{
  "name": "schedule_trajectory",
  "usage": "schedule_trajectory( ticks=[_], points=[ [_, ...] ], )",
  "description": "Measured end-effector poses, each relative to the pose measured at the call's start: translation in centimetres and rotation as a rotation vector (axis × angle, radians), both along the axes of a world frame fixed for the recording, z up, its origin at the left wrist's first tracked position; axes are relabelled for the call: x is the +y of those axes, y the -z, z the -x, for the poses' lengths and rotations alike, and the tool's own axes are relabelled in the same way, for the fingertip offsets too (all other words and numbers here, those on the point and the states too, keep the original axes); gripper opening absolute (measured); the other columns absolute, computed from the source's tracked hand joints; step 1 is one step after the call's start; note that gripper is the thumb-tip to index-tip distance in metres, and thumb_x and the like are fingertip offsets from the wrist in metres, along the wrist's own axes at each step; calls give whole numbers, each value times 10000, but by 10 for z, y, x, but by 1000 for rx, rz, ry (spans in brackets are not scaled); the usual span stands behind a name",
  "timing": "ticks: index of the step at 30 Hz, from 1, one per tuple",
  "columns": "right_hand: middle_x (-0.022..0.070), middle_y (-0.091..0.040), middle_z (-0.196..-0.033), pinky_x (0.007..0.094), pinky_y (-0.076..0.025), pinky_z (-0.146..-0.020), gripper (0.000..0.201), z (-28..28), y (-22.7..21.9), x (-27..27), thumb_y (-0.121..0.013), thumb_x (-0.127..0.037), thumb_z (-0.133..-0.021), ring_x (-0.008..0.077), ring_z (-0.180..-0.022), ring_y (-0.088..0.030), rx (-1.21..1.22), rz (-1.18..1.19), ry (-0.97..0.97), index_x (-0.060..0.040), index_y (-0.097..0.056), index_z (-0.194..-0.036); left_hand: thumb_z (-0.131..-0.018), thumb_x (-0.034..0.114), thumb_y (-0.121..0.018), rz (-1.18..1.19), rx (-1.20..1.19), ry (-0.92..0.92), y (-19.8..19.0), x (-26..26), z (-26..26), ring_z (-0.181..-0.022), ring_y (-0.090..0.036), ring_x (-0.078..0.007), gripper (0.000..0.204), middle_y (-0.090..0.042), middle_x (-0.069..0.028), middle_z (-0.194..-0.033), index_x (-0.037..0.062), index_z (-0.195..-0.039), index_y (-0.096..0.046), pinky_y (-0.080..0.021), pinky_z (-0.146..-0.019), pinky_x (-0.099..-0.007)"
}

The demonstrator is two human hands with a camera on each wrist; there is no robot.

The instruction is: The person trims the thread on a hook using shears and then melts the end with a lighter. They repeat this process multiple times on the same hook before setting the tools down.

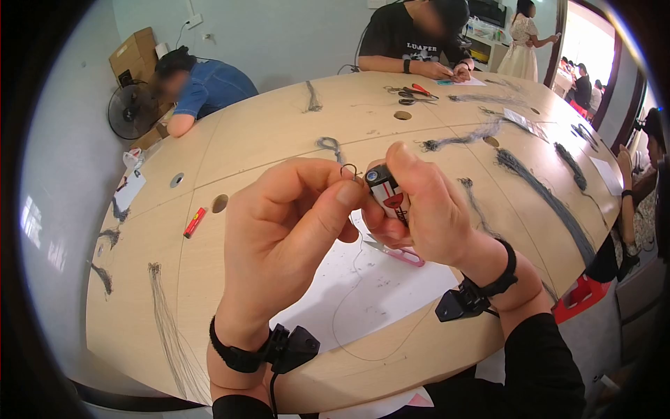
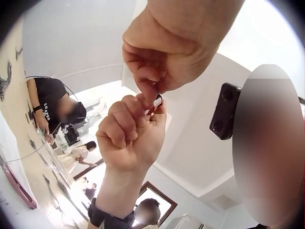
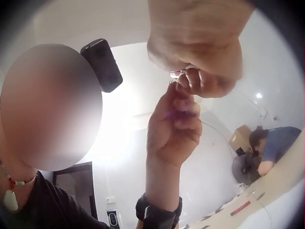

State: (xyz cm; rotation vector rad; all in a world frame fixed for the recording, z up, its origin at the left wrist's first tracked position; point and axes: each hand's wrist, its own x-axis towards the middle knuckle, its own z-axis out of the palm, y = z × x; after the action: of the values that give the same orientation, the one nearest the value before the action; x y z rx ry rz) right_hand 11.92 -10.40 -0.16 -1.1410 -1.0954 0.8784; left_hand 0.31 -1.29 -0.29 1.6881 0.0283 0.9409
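Note:
My left hand (image 1: pixel 279 230) pinches a small dark fish hook (image 1: pixel 349 169) between thumb and forefinger, its curved bend standing above the fingertips. A thin line (image 1: pixel 335 314) trails from there in a loose loop over the white paper (image 1: pixel 363 307). Close beside the hook, my right hand (image 1: pixel 436 209) grips a black, white and red lighter (image 1: pixel 386 195), top end toward the left fingertips, thumb by its upper end. Both hands are raised above the table. In the left wrist view, curled fingers hide most of the lighter (image 2: pixel 157 101).
Pink-handled scissors (image 1: pixel 398 253) lie on the paper behind the hands. A red lighter (image 1: pixel 195 222) rests at left. Bundles of hooked lines (image 1: pixel 544 192) spread over the wooden table (image 1: pixel 251 153), which has several round holes. Two people (image 1: pixel 209 84) sit across from me.

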Motion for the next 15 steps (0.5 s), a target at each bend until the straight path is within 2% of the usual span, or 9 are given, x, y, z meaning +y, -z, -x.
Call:
schedule_trajectory(
  ticks=[1,2,3,4,5,7,8,9,15],
  points=[
    [15,-355,-460,200,-221,-361,466,0,-1,0,-236,-373,-830,66,-383,-280,7,32,25,-12,-440,-619,-790,117,-515,0,-1,-1,-2,0,2,-492,-520,-73,118,-562,-56,-655,2,-818,-520,-332,-370,-131],
    [15,-355,-460,200,-221,-361,466,-1,-1,-1,-236,-373,-830,66,-383,-280,7,32,24,-12,-440,-619,-782,86,-521,42,32,31,-5,-1,5,-540,-516,-78,117,-559,-57,-683,-22,-825,-522,-378,-443,-155],
    [-3,-386,-509,187,-260,-395,368,-4,-1,-4,-330,-321,-825,49,-436,-323,13,-84,8,-13,-463,-675,-775,56,-527,84,66,64,-7,-1,7,-588,-511,-82,118,-555,-58,-711,-46,-833,-525,-425,-516,-178],
    [-20,-417,-559,175,-300,-429,277,-5,-1,-5,-425,-270,-821,31,-489,-365,20,-201,-7,-14,-486,-732,-775,56,-527,84,68,66,-7,-1,7,-588,-511,-82,118,-555,-58,-711,-46,-833,-525,-425,-516,-178],
    [-20,-417,-559,175,-300,-429,277,-5,1,-3,-425,-270,-821,31,-489,-365,22,-201,-4,-14,-486,-732,-773,53,-527,78,62,74,-7,0,7,-587,-510,-81,113,-554,-57,-711,-46,-828,-525,-424,-515,-178],
    [-18,-457,-620,168,-350,-478,169,-4,5,1,-533,-130,-760,26,-551,-420,-156,-433,142,5,-501,-858,-772,50,-527,73,56,81,-6,-1,6,-587,-510,-80,108,-552,-55,-710,-45,-823,-526,-423,-515,-177],
    [-9,-482,-629,173,-377,-505,168,-5,3,-1,-559,-69,-724,33,-576,-449,-220,-417,179,6,-516,-869,-770,46,-528,73,63,91,-5,0,5,-586,-509,-77,105,-551,-53,-706,-45,-821,-525,-420,-513,-175],
    [-9,-482,-629,173,-377,-505,168,-6,5,-1,-559,-69,-724,33,-576,-449,-219,-415,178,6,-516,-869,-768,43,-528,72,70,101,-4,0,5,-586,-508,-74,101,-550,-52,-703,-45,-819,-525,-418,-511,-173],
    [20,-510,-640,188,-383,-465,108,-11,5,-1,-559,-58,-705,60,-547,-463,-618,-475,250,-16,-527,-799,-758,33,-535,32,103,59,-4,-4,4,-573,-502,-61,80,-544,-38,-677,-39,-794,-533,-403,-492,-166]
  ],
)
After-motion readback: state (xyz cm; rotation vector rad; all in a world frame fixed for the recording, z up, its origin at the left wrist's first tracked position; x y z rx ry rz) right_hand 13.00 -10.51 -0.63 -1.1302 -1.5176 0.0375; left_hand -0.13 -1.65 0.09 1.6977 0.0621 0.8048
